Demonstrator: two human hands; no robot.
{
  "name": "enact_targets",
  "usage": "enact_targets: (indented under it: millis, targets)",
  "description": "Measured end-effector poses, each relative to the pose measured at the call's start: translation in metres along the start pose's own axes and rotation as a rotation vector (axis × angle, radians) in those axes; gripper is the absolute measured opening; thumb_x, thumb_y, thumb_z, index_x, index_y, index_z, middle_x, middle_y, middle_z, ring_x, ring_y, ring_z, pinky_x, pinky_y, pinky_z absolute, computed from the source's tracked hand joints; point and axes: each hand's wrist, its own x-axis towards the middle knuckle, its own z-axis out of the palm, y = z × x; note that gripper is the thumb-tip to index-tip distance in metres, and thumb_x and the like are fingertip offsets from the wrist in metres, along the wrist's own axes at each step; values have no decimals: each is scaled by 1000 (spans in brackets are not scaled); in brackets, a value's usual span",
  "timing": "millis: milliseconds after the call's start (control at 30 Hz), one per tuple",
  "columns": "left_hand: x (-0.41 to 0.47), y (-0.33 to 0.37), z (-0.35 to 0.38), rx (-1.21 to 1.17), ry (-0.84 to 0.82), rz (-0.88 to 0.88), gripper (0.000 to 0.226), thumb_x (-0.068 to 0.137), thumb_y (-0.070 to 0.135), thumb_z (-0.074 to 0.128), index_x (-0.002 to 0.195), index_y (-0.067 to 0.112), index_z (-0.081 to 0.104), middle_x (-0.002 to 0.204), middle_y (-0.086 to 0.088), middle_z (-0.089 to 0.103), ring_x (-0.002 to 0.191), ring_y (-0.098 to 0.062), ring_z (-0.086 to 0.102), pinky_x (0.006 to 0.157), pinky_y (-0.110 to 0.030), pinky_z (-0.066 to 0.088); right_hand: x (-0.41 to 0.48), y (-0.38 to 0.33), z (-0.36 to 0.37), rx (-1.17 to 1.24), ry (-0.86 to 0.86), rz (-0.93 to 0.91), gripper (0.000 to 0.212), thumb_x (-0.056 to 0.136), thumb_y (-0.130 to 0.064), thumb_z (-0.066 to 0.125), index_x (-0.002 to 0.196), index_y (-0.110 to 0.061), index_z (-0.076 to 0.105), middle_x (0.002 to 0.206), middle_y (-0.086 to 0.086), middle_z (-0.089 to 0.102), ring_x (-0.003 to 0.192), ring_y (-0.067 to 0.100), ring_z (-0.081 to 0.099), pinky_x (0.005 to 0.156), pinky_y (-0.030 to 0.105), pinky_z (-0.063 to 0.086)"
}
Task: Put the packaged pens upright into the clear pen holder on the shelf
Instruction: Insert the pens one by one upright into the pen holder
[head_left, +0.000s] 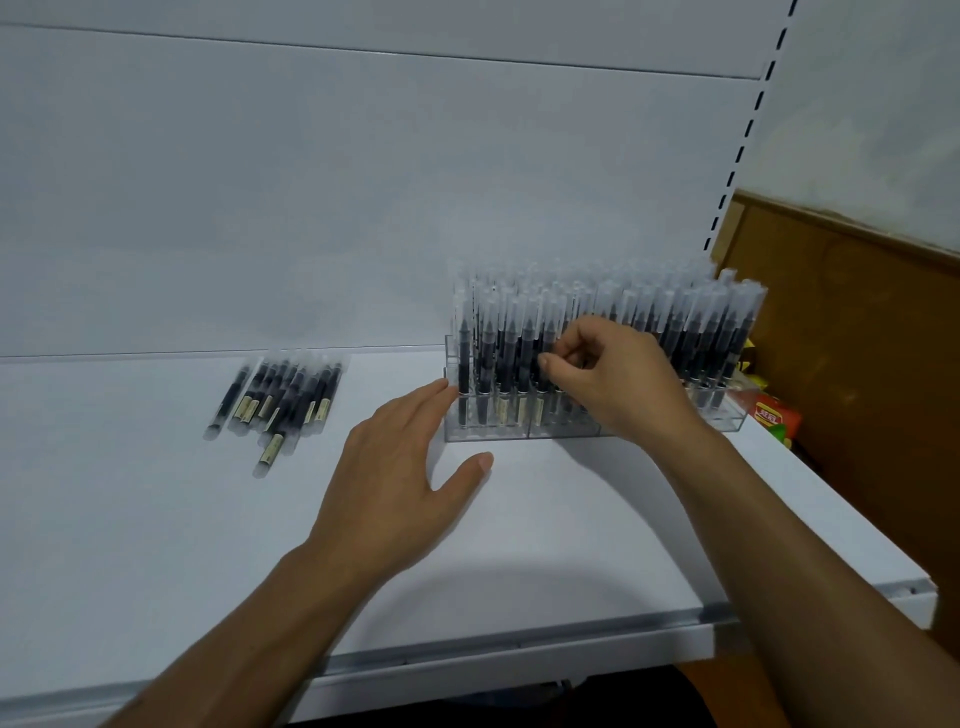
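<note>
Now right hand (618, 379) pinches a pen (546, 338) in the nearly full holder (519, 432). Left hand (405, 467) is flat, fingertips touching the holder's left end. Loose pens (280, 400) lie well left. Risk: forcing it into tight rows tips neighbours.

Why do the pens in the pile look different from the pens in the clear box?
The loose pens lie flat on the shelf; the pens in the holder stand upright. The loose pens are a small jumbled bunch; the pens in the holder are many, in rows. No hand touches the loose pens; the right hand pinches at the pens in the holder. Both are dark pens in clear packs.
</note>
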Motion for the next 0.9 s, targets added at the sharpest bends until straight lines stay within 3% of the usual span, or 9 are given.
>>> enact_targets:
  millis: [167,367,500,633,767,900]
  targets:
    - [0,0,-2,-28,-17,5,70,88,60,51,149,36,27,154,21,25,140,0,22,110,-18,11,-5,-4,-5,-54,-15,8,15,88,-38,69,85,-24,65,70,-11,64,62,1,56,56,17,39]
    - [3,-5,-13,-165,-40,-70,58,90,53,53,144,40,35,142,29,33,136,3,28,105,-17,20,-30,-21,-3,-133,-33,-28,10,89,-43,65,87,-34,67,77,-21,64,74,-2,59,69,26,50]
    - [8,-25,-37,-231,5,-202,45,90,47,58,133,37,50,133,24,50,121,3,47,102,-22,37,-46,-65,32,-137,-266,-162,13,91,-42,60,95,-33,70,87,-19,68,79,-1,60,76,26,50]
    - [13,-60,-69,-123,62,-346,31,89,43,60,118,32,62,113,18,63,102,-4,59,92,-27,45,-36,-103,80,-172,-379,-243,22,95,-38,52,104,-29,69,101,-9,71,93,15,63,85,33,51]
    - [24,-99,-102,-76,108,-509,30,87,41,61,114,29,64,105,16,65,101,-9,61,89,-29,46,-14,-126,129,-262,-403,-211,24,95,-30,45,99,-20,66,101,2,69,95,27,61,77,33,49]
    - [37,-137,-117,12,26,-628,37,88,42,62,119,23,63,115,7,64,101,-12,56,85,-27,40,6,-134,153,-268,-397,-116,17,97,-26,46,91,-17,58,92,3,62,80,24,52,68,29,38]
